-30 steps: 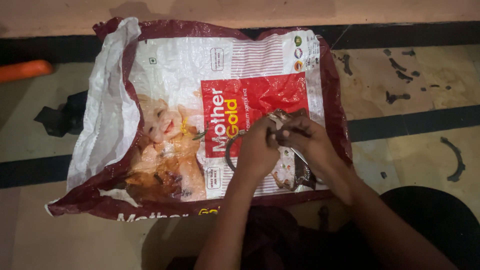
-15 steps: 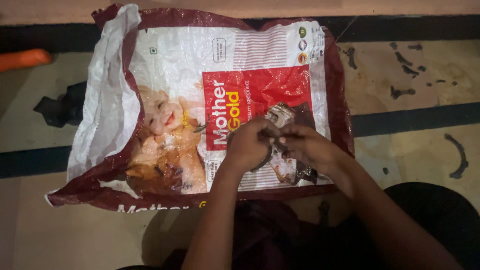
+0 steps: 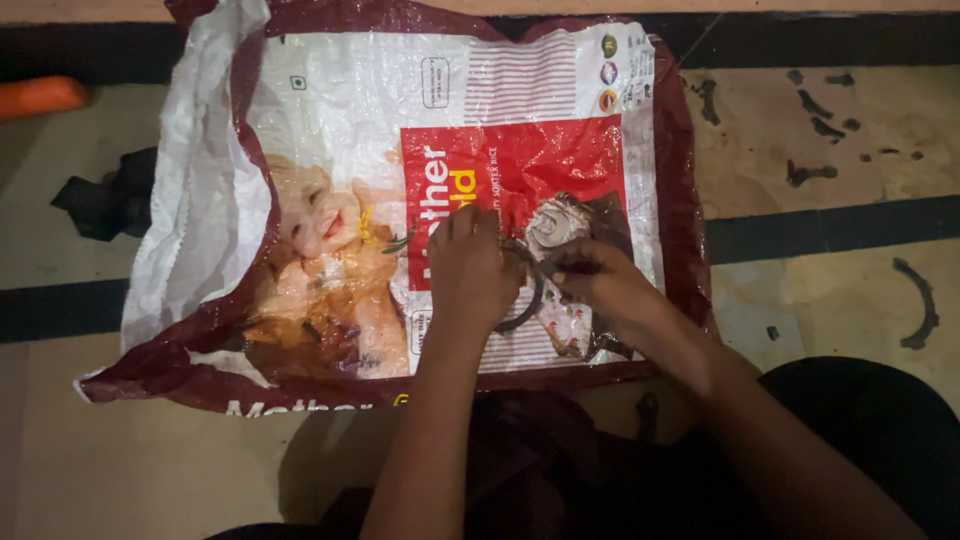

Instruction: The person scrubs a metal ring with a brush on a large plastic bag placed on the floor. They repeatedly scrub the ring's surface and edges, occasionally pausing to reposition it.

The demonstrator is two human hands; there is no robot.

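1. Your left hand (image 3: pixel 472 268) lies palm down with the fingers curled over a dark curved ring piece (image 3: pixel 522 300), pinning it flat on the woven sack (image 3: pixel 340 130). Judging by the pose, you press it there so it does not slide while the other hand works on it.
2. Your right hand (image 3: pixel 608 288) is closed narrow, fingers pinched on a slim dark tool (image 3: pixel 560 268) whose tip points towards your left hand. Whether the tool touches the ring is hidden by your fingers.
3. The ring piece sits between your two hands, partly under the left one; only its lower arc shows, on the sack's lower right part.
4. Just beyond your hands, still on the sack, lies a round pale metal part (image 3: pixel 552 225) with something dark beside it; what that is I cannot tell.
5. The sack is spread flat on the floor (image 3: pixel 860 140), probably as a work mat keeping small parts together and off the tiles.
6. To the right of the sack, dark scraps (image 3: pixel 815 172) lie scattered on the floor, with one curved dark strip (image 3: pixel 920 302) lower down, well apart from the sack.
7. To the left of the sack lies a crumpled black rag (image 3: pixel 105 198), and farther left, at the edge, an orange object (image 3: pixel 40 95).
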